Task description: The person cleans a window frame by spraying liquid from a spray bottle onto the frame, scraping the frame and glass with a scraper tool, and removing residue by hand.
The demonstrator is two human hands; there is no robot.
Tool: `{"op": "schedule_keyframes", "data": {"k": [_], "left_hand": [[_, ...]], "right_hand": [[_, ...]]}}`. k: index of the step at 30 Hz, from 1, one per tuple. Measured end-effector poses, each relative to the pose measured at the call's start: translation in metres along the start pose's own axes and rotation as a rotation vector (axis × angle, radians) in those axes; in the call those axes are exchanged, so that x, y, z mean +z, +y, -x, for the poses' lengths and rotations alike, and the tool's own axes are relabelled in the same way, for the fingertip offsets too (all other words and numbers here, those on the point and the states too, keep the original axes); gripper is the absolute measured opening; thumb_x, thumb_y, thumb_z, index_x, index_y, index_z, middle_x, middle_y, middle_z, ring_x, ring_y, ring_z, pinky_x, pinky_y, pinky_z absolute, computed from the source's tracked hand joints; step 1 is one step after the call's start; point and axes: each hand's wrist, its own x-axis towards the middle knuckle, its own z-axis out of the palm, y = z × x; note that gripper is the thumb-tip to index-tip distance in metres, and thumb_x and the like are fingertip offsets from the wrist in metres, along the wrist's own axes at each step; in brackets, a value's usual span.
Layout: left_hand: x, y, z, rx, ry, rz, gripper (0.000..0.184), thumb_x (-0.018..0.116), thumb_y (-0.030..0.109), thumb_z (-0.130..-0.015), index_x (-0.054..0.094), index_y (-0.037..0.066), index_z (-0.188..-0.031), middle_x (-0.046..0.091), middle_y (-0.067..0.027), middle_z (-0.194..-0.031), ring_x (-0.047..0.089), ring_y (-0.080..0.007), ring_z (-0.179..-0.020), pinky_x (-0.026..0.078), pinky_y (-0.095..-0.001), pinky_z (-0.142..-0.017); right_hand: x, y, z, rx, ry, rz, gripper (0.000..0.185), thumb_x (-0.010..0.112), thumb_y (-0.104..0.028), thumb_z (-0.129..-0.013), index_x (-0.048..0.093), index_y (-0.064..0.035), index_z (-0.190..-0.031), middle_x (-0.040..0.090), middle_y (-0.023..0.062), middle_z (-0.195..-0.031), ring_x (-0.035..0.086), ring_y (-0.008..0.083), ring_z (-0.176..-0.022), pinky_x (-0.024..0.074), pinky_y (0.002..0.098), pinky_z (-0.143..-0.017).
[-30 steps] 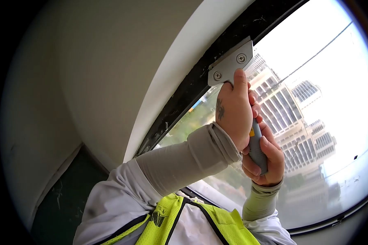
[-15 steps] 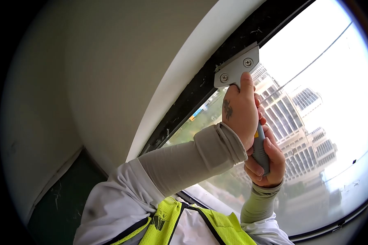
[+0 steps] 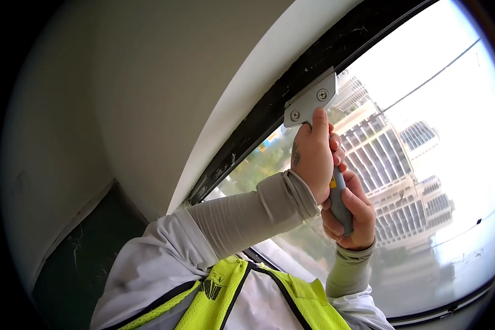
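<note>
A wide-bladed scraper (image 3: 308,105) has a silver head with two screws and a grey handle with a yellow mark. Its blade edge lies along the black window frame (image 3: 269,113), apparently touching it. My left hand (image 3: 312,165), with a dark mark on its back, is closed round the upper handle, its thumb pressed up toward the head. Lower down, my right hand (image 3: 357,214) wraps the end of the same handle. Part of the handle is hidden behind my left hand and wrist.
The window glass (image 3: 401,264) fills the right side, with tall buildings outside. A pale curved wall edge (image 3: 231,91) runs alongside the frame, which carries light specks and scratches. At lower left is a dark green surface (image 3: 82,258) with pale marks.
The scraper and both hands have shifted left and its head slightly down, along the frame. Both hands keep their hold. The view has moved a little too.
</note>
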Motion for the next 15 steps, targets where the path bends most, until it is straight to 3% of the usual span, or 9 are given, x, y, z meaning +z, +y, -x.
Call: {"op": "schedule_keyframes", "data": {"k": [15], "left_hand": [[-0.031, -0.007, 0.003, 0.038, 0.067, 0.033, 0.031, 0.037, 0.041, -0.090, 0.035, 0.011, -0.082, 0.037, 0.0013, -0.060, 0.035, -0.0077, -0.046, 0.037, -0.0239, -0.046]], "right_hand": [[-0.010, 0.017, -0.004, 0.076, 0.001, 0.089, 0.032, 0.045, -0.018, -0.085, 0.033, -0.0065, -0.112, 0.051, 0.0184, -0.082, 0.042, 0.0131, -0.038, 0.0309, 0.0217, -0.030]]}}
